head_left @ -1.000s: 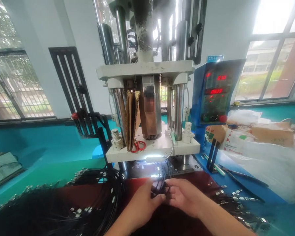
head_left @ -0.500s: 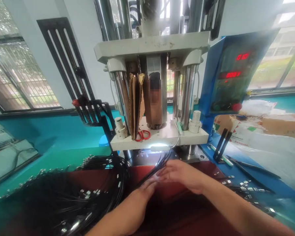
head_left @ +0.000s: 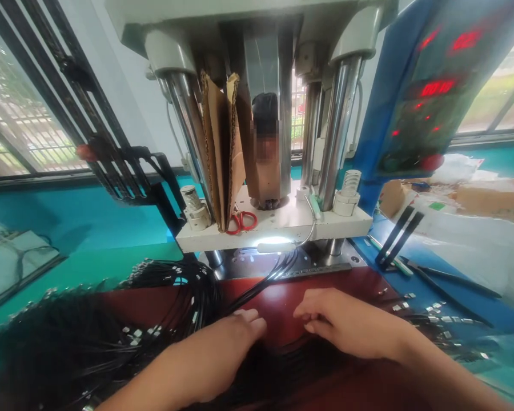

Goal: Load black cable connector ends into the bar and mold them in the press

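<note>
Beside the bundle of black cables that runs out from under the press, my left hand lies palm down. Its fingers are curled under, and what they hold, if anything, is hidden. My right hand hovers over the dark red work surface, apart from the left. Its fingers are loosely bent, with a gap between thumb and fingertips and nothing seen in them. More black cables, dark and blurred, lie below and between the hands. The cable ends at the press sit under a lit lamp.
A large heap of black cables with shiny ends spreads left. Red-handled scissors and folded cardboard stand on the press plate. Tweezers and more cable ends lie right, below a blue control box with red digits.
My hands have separated: the right has moved right, off the cables, and the left has drawn back toward me. The view has come closer to the press. More red indicators glow on the control box.
</note>
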A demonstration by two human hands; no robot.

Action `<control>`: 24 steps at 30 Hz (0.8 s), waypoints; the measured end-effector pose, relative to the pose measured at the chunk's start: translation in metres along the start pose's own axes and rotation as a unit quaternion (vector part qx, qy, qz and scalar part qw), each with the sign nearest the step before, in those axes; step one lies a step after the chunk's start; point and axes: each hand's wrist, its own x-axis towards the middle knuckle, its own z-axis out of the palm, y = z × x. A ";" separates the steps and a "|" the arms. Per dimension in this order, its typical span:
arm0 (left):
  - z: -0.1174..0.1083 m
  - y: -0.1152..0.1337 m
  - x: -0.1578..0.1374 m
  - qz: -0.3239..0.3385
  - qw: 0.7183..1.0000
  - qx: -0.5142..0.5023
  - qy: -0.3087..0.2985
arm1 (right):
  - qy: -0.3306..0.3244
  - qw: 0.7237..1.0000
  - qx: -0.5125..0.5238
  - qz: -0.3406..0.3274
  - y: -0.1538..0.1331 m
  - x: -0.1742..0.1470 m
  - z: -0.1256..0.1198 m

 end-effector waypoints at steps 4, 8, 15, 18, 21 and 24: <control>0.007 -0.003 -0.001 0.001 0.998 0.051 -0.028 | -0.007 1.000 -0.017 -0.004 -0.001 0.001 0.001; 0.008 0.001 -0.003 0.013 0.996 0.090 -0.021 | -0.012 1.000 -0.019 0.002 -0.002 0.004 0.004; 0.011 -0.004 -0.008 0.005 0.997 0.073 0.011 | -0.016 1.000 0.002 -0.005 -0.004 0.009 0.008; 0.011 -0.007 -0.010 -0.012 0.999 0.050 0.011 | -0.018 1.000 0.002 -0.009 -0.004 0.010 0.011; 0.009 -0.008 -0.009 -0.029 0.999 0.032 0.021 | -0.015 1.000 -0.005 -0.009 -0.002 0.010 0.015; 0.006 -0.004 -0.007 -0.027 0.999 -0.005 0.038 | -0.016 1.000 -0.011 -0.002 -0.001 0.010 0.018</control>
